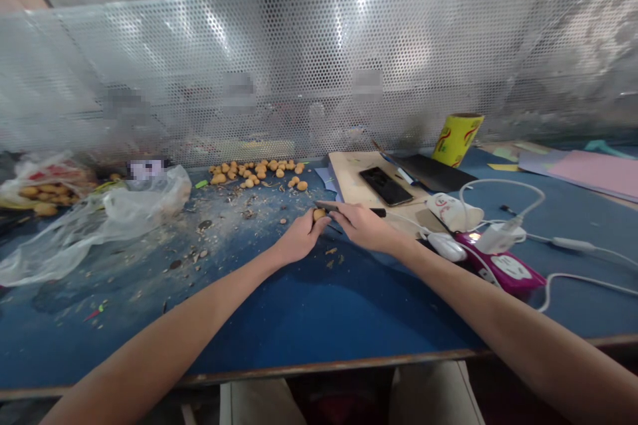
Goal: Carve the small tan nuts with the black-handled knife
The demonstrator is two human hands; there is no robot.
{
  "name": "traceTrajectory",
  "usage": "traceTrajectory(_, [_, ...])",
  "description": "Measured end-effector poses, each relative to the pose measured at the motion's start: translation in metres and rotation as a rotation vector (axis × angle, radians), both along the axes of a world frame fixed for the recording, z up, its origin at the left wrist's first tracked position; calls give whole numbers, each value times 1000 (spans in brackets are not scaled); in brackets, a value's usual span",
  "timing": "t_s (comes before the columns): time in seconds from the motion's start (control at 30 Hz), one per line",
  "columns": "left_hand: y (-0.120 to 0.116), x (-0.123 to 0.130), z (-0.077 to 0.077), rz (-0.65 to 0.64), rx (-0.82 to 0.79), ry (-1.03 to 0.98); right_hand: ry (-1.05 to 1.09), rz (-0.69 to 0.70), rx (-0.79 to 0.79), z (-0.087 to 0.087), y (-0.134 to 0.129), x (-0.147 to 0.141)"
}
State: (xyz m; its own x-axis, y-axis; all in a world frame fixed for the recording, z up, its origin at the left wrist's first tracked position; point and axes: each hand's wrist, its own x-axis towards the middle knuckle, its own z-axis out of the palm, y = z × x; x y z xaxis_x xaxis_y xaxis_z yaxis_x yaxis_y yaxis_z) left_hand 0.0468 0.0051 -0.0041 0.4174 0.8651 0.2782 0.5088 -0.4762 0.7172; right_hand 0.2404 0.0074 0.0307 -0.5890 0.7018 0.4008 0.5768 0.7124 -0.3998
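The left hand (299, 238) pinches a tan ball (319, 214) between its fingers. The right hand (366, 226) grips a knife (326, 204).

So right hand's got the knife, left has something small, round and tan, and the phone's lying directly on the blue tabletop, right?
Not quite: the head view shows the phone lying on the light-coloured board. The right hand holds the knife, the left hand the small round tan piece.
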Motion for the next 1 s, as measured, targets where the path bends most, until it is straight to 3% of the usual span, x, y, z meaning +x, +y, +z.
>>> traceTrajectory(0.6, [2, 5, -3, 65, 55, 76, -249, -67, 173, 0, 5, 4])
traceTrajectory(0.8, [-4, 11, 1, 30, 58, 133, -438, -54, 305, -2, 2, 3])
traceTrajectory(1.0, [-1, 14, -1, 101, 64, 99, -562, -129, 381, 6, -2, 6])
